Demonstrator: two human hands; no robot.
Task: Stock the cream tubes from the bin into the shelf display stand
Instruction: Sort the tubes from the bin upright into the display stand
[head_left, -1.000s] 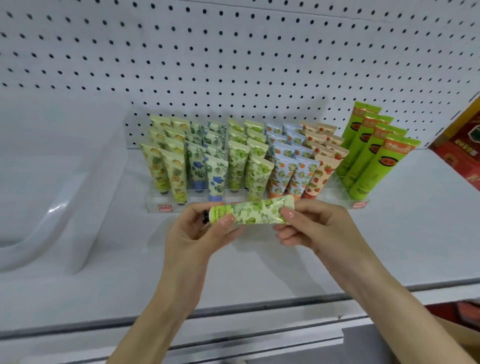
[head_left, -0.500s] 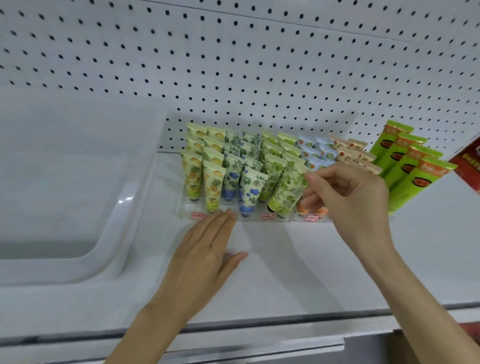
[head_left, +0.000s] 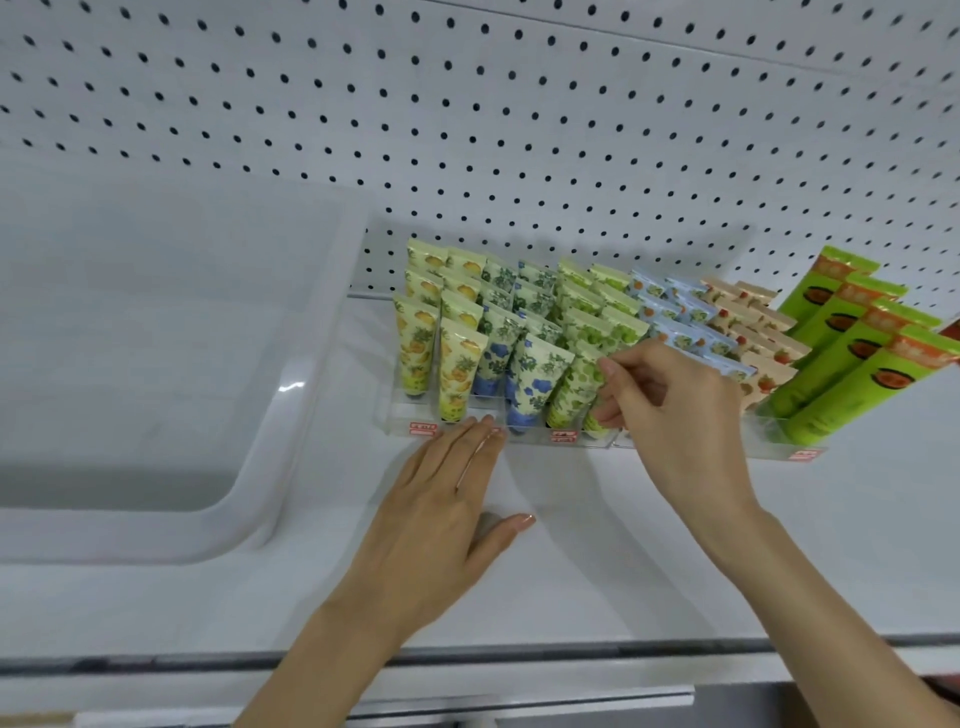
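right hand (head_left: 675, 415) pinching green cream tube (head_left: 593, 426) at front edge of clear display stand (head_left: 530, 440), left hand (head_left: 441, 499) flat on shelf (head_left: 779, 545), straight fingers touching stand's front edge

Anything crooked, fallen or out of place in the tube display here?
Nothing stands out. The cream tubes stand cap-down in pattern-sorted columns in the display stand. The right hand pinches a front green tube, not yet released; the left hand lies flat on the shelf at the stand's front edge.
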